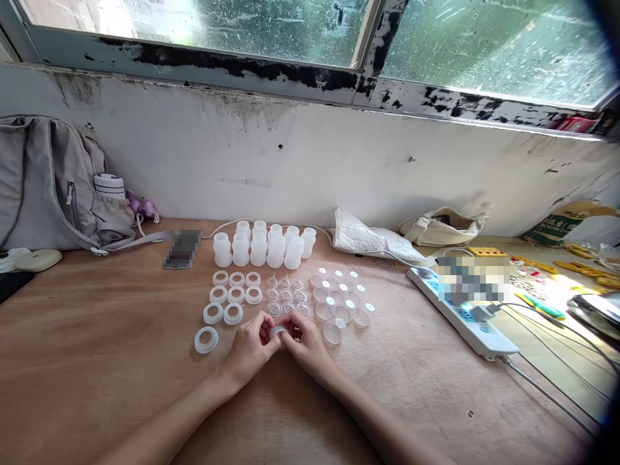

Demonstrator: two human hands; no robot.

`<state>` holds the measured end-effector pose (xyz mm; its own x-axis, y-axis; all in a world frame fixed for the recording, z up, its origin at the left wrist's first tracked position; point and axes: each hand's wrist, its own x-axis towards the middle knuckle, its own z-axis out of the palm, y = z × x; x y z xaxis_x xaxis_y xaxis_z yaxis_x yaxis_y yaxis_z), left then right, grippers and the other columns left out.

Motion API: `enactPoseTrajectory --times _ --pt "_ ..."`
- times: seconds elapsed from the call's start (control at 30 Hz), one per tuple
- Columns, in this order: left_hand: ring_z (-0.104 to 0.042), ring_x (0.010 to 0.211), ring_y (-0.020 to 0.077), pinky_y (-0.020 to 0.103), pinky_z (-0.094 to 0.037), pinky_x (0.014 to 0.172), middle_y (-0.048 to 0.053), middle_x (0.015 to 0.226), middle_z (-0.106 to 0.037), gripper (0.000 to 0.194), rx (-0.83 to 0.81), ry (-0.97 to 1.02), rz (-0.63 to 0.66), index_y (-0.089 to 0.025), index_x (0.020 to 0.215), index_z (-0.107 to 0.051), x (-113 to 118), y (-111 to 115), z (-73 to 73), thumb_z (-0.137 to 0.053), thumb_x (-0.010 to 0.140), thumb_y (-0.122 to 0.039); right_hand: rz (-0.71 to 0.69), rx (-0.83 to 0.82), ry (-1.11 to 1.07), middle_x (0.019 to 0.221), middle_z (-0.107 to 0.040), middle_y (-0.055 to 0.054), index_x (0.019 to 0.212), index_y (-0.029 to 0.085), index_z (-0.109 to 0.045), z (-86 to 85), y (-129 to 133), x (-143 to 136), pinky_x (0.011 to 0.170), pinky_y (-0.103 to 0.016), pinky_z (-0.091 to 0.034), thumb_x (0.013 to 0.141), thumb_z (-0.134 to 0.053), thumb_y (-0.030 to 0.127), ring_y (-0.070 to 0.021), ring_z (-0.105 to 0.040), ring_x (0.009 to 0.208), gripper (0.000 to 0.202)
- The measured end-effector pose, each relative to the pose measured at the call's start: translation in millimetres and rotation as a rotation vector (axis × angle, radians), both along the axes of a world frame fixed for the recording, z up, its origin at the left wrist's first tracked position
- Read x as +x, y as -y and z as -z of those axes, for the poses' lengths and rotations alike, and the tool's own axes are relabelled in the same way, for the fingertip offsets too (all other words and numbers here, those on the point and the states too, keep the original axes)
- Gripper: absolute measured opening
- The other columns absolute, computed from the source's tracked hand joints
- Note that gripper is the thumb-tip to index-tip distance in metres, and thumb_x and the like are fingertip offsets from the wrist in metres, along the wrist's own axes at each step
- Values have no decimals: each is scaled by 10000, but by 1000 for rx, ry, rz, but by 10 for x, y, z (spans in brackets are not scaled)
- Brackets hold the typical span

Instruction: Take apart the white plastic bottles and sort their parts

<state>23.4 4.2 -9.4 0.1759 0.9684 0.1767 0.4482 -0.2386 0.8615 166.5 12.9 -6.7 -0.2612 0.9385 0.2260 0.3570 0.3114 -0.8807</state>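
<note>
Both hands meet at the middle of the wooden table (121, 361). My left hand (254, 342) and my right hand (305, 339) pinch a small whitish ring (277, 330) between them; the fingers hide part of it. To the left lie several white rings (206, 340) in rows. Just beyond my fingers are several clear plastic pieces (286, 296). Round clear cups (332, 332) stand to the right of my right hand, some with small white dots. Behind them all, several frosted white bottles (259, 249) are grouped upright.
A phone (182, 249) and a grey backpack (48, 187) are at the left. Near the wall lie a white package (371, 237) and a beige pouch (443, 226). A power strip (462, 316) with cables runs along the right, beside yellow items (487, 252).
</note>
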Motion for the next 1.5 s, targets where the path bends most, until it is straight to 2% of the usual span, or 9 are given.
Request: enactPoseTrajectory --times 0.13,0.27,0.7,0.8,0.97,1.1,1.27,1.37,1.5 --pt "-576 658 121 222 -464 592 6 751 -586 126 -56 132 -18 -183 856 -497 -29 -27 -15 -444 793 -278 1 -70 -72 749 -534 -6 933 182 -514 -1 -4 7 505 -205 -413 757 -520 225 -103 -484 606 181" --pt "-577 615 116 219 -459 580 4 749 -607 192 -56 82 -6 -196 955 -516 -49 -22 -54 -421 807 -272 -29 -129 -104 762 -568 -12 918 181 -510 29 -11 23 489 -209 -426 777 -505 254 -96 -502 564 159" --pt "-531 513 118 203 -383 496 -33 591 -555 46 -22 -46 17 -201 778 -423 10 21 26 -451 742 -200 -14 37 66 705 -560 -7 819 177 -632 -51 -3 9 564 -217 -382 746 -450 105 -116 -494 630 209" --pt "-543 517 121 203 -390 499 -34 584 -565 65 -45 -3 20 -201 809 -432 14 10 16 -455 751 -215 9 39 65 701 -547 -7 808 177 -628 -55 -4 14 555 -218 -385 756 -458 133 -114 -488 619 183" --pt "-563 513 117 213 -411 515 -23 658 -619 217 -91 75 -7 -215 1016 -453 4 -12 -27 -393 812 -254 14 -88 -70 808 -575 -26 967 177 -530 1 -27 26 519 -220 -433 756 -523 236 -107 -516 599 220" --pt "-572 534 124 215 -412 522 -17 651 -628 176 -73 40 -27 -207 939 -489 -6 0 -63 -403 818 -302 -26 -121 -93 756 -589 -18 940 176 -545 38 -27 37 521 -223 -445 779 -510 265 -107 -530 577 187" --pt "-567 562 121 211 -398 526 -15 671 -614 133 21 -87 -52 -201 792 -511 -26 2 -85 -422 809 -300 -10 -29 -14 795 -576 -30 976 205 -613 18 -14 41 587 -239 -451 808 -472 257 -127 -535 672 225" --pt "-579 594 125 214 -419 547 -6 699 -615 130 15 -54 -42 -198 850 -519 -36 -19 -61 -433 801 -283 4 -5 -26 806 -574 -38 1010 209 -610 25 -26 35 597 -243 -460 805 -483 262 -133 -538 688 247" --pt "-586 608 133 219 -436 559 0 682 -615 184 -23 5 -30 -191 935 -512 -33 -36 -25 -438 797 -286 -29 -137 -108 820 -612 -40 1034 191 -578 36 -40 28 531 -236 -479 813 -475 308 -118 -554 594 271"
